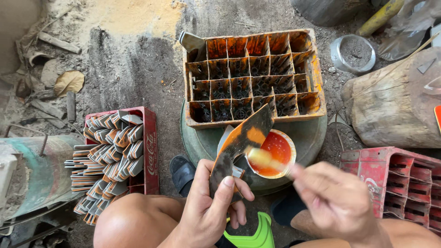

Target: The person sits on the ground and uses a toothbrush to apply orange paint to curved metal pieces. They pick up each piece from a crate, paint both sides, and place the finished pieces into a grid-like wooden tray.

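While left hand (206, 211) pinches dark curved metal blade (239, 147) | right hand (335, 202) grips blurred paint brush (266, 160) | risk: orange paint bowl (274, 154) tipping, drips on black sandal (183, 172)

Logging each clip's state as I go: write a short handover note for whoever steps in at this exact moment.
Left hand grips a dark metal blade, partly coated orange. Right hand, blurred, holds a brush over the small bowl of orange paint.
The divided crate ahead holds one piece in its far-left corner; its other cells look empty. The red crate at left is stacked with many similar pieces.
Done: part of this blade is painted. Left: its dark lower part is still bare.
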